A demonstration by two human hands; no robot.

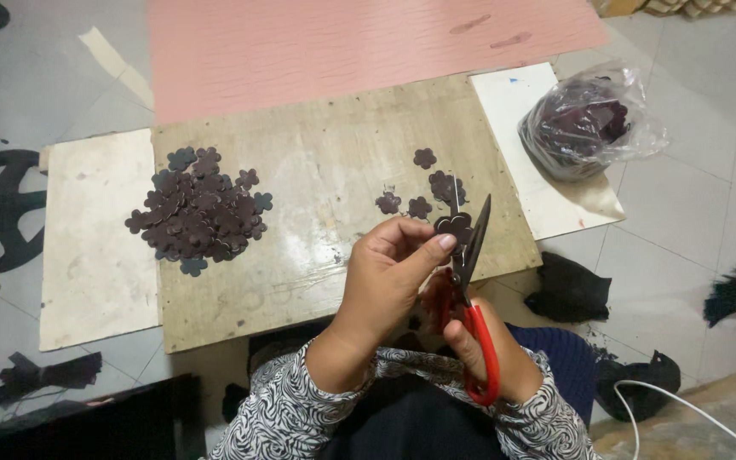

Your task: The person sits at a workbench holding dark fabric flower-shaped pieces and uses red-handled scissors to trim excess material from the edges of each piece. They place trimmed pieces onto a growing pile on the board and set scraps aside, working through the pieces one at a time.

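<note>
Presently the left hand (389,273) pinches a dark flower-shaped cutout (454,226) above the wooden board (325,170), while the right hand (487,349) grips red-handled scissors (473,290), blades parted at its edge; advisable to trim close along the outline, fingertips clear.

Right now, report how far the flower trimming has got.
Done, it seems: a pile of dark flower pieces on the wooden board. In hand: the left hand holds one flower piece against the red-handled scissors in the right hand. Left, apparently: loose flowers and a full plastic bag.
</note>
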